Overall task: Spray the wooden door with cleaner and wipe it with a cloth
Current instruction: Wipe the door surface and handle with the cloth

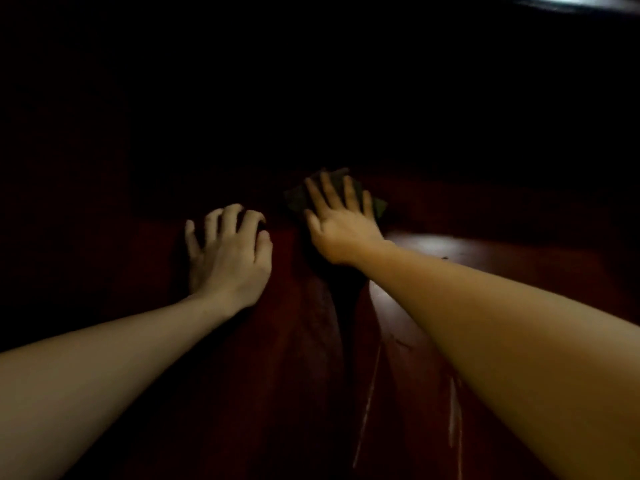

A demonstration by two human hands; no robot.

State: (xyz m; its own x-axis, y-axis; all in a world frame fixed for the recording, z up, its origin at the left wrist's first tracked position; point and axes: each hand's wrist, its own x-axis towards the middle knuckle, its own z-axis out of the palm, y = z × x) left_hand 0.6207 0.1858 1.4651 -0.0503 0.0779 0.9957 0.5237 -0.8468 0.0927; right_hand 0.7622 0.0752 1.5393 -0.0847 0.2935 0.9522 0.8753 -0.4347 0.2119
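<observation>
The dark reddish wooden door (485,258) fills the view and shines where light hits it on the right. My right hand (341,226) lies flat, fingers spread, pressing a dark cloth (298,199) against the door near the centre. My left hand (230,252) rests to its left on the wood, fingers curled with the tips touching the surface, and holds nothing. Pale wet streaks (453,410) run down the door below my right forearm. No spray bottle is in view.
The upper half of the scene is almost black, with no detail to make out. A bright strip of light (575,1) shows at the top right corner. A raised moulding line crosses the door just beyond my hands.
</observation>
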